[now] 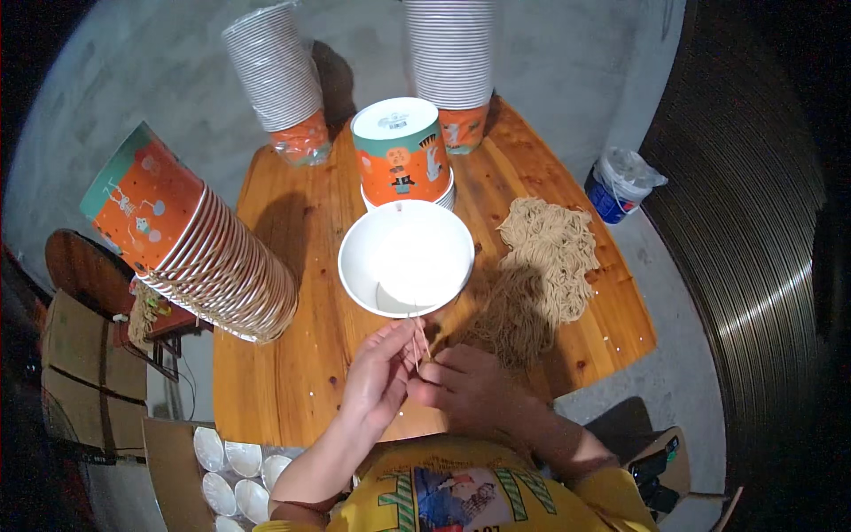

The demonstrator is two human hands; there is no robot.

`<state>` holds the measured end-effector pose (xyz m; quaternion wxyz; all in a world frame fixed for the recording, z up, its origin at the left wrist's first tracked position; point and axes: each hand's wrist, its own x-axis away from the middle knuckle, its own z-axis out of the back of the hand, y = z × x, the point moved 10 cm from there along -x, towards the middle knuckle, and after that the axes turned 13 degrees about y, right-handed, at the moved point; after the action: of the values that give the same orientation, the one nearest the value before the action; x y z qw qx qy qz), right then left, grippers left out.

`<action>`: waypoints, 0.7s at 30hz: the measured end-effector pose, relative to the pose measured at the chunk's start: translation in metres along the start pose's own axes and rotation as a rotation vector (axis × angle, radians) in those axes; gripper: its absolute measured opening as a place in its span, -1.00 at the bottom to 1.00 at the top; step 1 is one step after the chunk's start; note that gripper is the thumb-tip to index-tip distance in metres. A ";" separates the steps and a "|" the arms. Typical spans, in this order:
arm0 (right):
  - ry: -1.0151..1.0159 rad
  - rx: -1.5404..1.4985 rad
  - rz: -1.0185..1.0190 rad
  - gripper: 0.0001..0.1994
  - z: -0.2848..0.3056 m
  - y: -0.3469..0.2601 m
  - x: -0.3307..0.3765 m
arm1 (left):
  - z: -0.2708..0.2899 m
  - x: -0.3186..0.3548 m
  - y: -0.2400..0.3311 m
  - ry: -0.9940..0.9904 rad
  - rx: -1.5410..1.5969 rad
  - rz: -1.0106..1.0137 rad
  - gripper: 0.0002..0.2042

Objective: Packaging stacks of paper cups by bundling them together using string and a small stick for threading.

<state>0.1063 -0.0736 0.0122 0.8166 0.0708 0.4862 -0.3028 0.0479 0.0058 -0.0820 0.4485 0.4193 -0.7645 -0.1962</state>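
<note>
A few thin noodle strands (417, 341) are pinched between the closed fingers of the left hand (379, 377) and right hand (465, 386), just below the white paper bowl (406, 257). They are judged light, limp and easily snapped, so a gentle pinch near mid-length would suit them.

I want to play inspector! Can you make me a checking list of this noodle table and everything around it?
Surface: wooden table, a few crumbs.
Job's things: white paper bowl, tilted open toward the camera; noodle pile.
Clutter: leaning cup stack, three more stacks behind.
Hands: left hand and right hand pinch thin noodle strands below the bowl.
Cables: nothing seen.
Surroundings: concrete floor, bucket, box of bowls.
</note>
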 end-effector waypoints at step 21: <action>0.062 0.048 -0.051 -0.79 0.002 0.007 0.003 | 0.007 -0.005 -0.017 -0.029 0.070 0.112 -0.85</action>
<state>0.1124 -0.0701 0.0091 0.7912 0.0872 0.5057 -0.3327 0.0513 -0.0003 -0.0995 0.4329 0.3884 -0.7995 -0.1500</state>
